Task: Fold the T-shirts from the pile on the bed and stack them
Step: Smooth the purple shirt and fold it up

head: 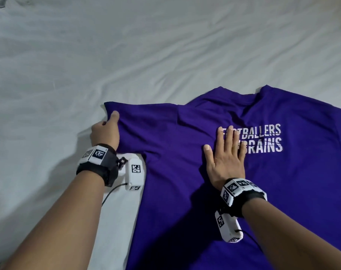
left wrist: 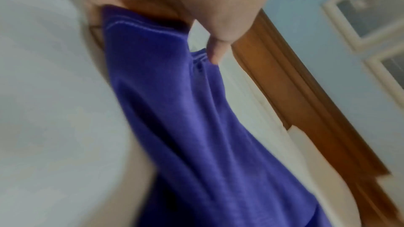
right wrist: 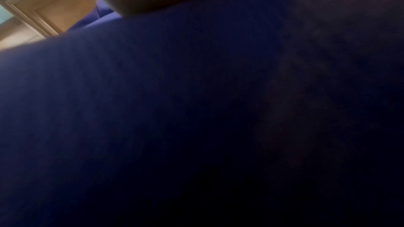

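Observation:
A purple T-shirt (head: 185, 191) with white lettering lies spread flat on the white bed sheet (head: 126, 45), collar pointing away from me. My left hand (head: 107, 127) grips the end of the shirt's left sleeve (head: 138, 125), thumb on top and fingers under the cloth. The left wrist view shows the sleeve (left wrist: 174, 110) pinched at its hem by that hand (left wrist: 174, 6). My right hand (head: 227, 152) lies flat with straight fingers on the chest of the shirt, partly covering the lettering. The right wrist view is dark, filled with purple cloth (right wrist: 153, 110).
Wrinkled white sheet covers the bed all round the shirt, with open sheet to the left and beyond the collar. A wooden door frame (left wrist: 306, 92) and light blue wall (left wrist: 317, 15) show in the left wrist view. No pile or stack is in view.

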Motion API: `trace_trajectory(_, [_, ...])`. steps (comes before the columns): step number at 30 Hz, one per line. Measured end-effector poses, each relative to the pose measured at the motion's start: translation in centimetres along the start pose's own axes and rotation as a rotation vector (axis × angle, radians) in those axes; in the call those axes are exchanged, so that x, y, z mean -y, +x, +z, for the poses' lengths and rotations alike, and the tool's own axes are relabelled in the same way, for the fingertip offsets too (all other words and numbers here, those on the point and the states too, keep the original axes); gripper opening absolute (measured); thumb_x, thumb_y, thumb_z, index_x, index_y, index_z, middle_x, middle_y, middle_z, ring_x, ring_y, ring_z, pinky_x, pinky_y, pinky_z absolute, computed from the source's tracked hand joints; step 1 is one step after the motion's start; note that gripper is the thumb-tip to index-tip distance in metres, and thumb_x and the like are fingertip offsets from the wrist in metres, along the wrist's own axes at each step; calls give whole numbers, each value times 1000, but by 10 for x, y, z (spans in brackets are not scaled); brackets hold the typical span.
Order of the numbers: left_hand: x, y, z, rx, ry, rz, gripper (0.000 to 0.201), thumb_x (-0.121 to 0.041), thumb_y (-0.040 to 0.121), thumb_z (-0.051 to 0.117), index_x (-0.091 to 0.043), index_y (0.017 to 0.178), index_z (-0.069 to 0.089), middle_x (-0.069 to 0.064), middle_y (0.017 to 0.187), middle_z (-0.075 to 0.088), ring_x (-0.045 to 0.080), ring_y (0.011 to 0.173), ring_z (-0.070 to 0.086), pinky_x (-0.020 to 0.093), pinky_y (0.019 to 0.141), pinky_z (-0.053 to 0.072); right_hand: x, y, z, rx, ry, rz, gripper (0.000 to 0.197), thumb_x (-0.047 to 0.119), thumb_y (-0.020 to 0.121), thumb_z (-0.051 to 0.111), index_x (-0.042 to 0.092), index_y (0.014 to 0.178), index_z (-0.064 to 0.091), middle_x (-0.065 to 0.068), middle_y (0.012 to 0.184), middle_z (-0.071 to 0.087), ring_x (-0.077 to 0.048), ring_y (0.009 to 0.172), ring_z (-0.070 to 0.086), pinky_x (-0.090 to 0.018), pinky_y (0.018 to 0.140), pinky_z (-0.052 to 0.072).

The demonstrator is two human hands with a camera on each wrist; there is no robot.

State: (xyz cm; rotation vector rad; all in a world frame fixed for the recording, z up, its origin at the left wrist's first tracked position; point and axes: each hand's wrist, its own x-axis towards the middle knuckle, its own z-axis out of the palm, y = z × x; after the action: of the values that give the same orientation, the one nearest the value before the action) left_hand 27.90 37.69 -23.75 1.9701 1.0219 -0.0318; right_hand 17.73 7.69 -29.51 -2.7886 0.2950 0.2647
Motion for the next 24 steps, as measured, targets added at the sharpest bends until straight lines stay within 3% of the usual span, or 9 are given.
trace_trajectory(2, [1,2,-1,34,115,126,49,-47,93,62,-8,66,49,11,70,53,36,76,50,41,73,40,0,1,2,-1,-12,5,74,63,100,4,24,162,-6,-4,169,-15,-20,155,-19,-47,125,-10])
trace_trajectory(4, [1,5,0,-34,155,251,39,-36,99,56,0,85,57,23,90,62,44,91,56,45,80,44,1,1,2,0,-19,10,74,64,100,5,24,162,-6,-4,169,-15,-19,155,-19,-46,125,-11])
trace_trajectory(8, [8,2,-4,-56,382,223,30,-28,106,44,-5,122,54,21,120,63,44,112,58,47,90,45,1,2,3,-8,-19,9,76,65,99,4,24,162,-6,-4,170,-15,-18,155,-20,-46,125,-11])
trace_trajectory(11, [3,-8,0,-60,596,231,40,-23,99,50,-8,135,42,23,130,56,46,117,56,52,90,45,4,2,0,6,-17,18,77,66,98,4,24,163,-2,-4,170,-9,-19,156,-15,-46,125,-10])
trace_trajectory(13, [-10,-17,11,-129,686,304,56,-20,92,54,-7,143,36,23,142,43,45,127,45,56,95,42,7,4,-12,-2,20,27,76,65,98,6,24,162,13,-5,170,7,-21,157,0,-46,125,-4])
trace_trajectory(15, [-26,-27,27,-154,728,465,56,-21,90,53,-9,144,41,21,145,40,41,133,37,58,101,36,7,14,-31,-68,93,28,68,62,99,12,25,149,39,-5,157,38,-24,146,28,-49,120,11])
trace_trajectory(17, [-42,-38,50,-64,747,668,39,-25,96,48,-12,132,57,15,141,47,37,134,38,56,104,33,2,31,-53,-155,180,40,52,56,102,22,24,127,55,-2,130,56,-25,123,44,-50,111,22])
trace_trajectory(20, [-65,-50,87,108,775,839,37,-40,104,43,-16,121,67,8,131,55,30,127,45,52,105,33,-21,64,-81,-310,169,83,30,41,105,42,20,119,59,-8,122,57,-31,117,44,-48,104,25])
trace_trajectory(24, [-93,-55,129,348,896,837,48,-57,100,47,-18,123,63,7,129,57,30,124,50,48,104,38,-63,109,-111,-370,26,153,39,35,103,46,19,138,52,-11,147,42,-35,134,33,-49,112,22])
